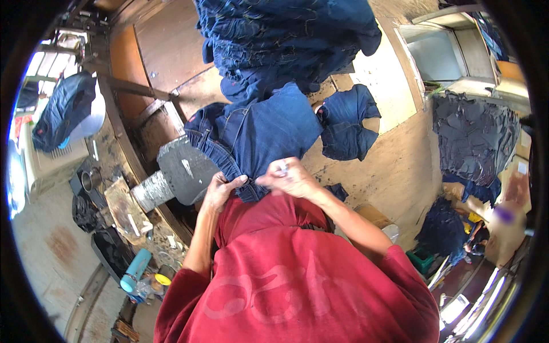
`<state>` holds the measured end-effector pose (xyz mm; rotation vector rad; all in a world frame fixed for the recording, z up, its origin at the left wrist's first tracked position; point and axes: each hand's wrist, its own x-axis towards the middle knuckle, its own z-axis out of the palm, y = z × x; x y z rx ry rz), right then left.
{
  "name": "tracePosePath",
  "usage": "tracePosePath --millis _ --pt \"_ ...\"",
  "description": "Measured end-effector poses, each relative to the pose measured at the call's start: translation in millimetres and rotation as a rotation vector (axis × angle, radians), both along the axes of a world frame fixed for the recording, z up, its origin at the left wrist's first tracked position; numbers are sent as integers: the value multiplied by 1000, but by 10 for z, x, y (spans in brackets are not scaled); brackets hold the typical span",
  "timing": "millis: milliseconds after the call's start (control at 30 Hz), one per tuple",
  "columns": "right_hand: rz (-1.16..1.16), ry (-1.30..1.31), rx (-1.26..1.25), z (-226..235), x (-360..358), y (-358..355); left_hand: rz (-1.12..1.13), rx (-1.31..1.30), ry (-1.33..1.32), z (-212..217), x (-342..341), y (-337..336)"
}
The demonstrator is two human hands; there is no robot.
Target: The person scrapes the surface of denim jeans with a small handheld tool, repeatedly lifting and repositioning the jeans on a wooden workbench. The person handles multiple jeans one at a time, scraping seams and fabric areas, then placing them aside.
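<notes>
The dark blue denim garment (260,134) lies before my chest over a grey metal plate (186,168). My left hand (220,191) grips its ribbed waistband edge, fingers curled closed. My right hand (289,177) pinches the same edge; a small pale object between its fingertips is unclear. One denim pile (286,34) beyond is cut off above.

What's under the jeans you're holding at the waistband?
Under the jeans, a dark rounded board sticks out at the left, beside the left hand. How far it runs beneath is covered by denim.
</notes>
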<state>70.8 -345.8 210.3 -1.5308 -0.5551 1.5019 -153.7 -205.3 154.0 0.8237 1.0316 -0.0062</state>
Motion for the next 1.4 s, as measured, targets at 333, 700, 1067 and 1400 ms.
tracePosePath --millis 333,700,1067,1400 --pt "-8 -420 -139 -60 231 -387 -208 564 565 509 -1523 1032" --pt "-237 -850 79 9 -492 271 -706 1544 177 -131 1257 1371" --pt "-38 -1280 199 -349 -830 1146 -893 1440 23 -952 1486 2201" --pt "124 -1318 -22 -503 -825 1629 -728 1493 15 -1061 1463 2152"
